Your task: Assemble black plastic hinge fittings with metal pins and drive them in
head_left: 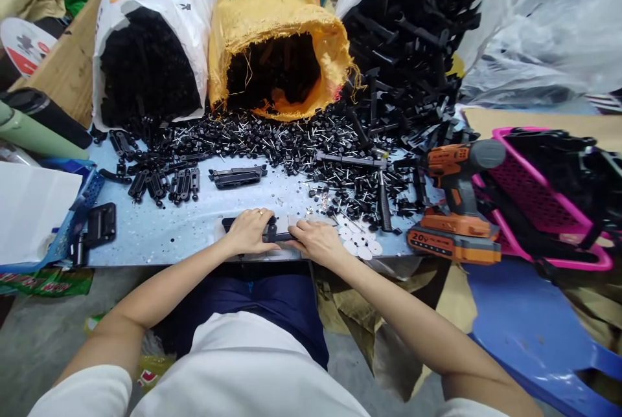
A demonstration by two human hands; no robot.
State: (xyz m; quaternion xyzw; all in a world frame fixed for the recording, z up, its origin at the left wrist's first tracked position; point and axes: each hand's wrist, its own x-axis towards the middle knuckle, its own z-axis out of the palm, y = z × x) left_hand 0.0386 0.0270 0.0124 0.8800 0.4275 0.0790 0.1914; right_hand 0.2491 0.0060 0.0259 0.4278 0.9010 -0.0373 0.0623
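Note:
My left hand (pixel 250 230) lies curled over a long black plastic part (pixel 272 230) at the front edge of the light blue table (pixel 194 226). A ring shows on one finger. My right hand (pixel 315 240) presses on the right end of the same part, fingers closed on it. Small white discs (pixel 362 245) lie just right of my right hand. Another long black part (pixel 238 176) rests further back on the table.
An orange cordless drill (pixel 457 210) stands at the right table edge beside a pink basket (pixel 539 200). Heaps of small black parts and screws (pixel 291 138) spill from a white sack (pixel 150 48), a yellow sack (pixel 276 48) and a clear bag (pixel 413 22).

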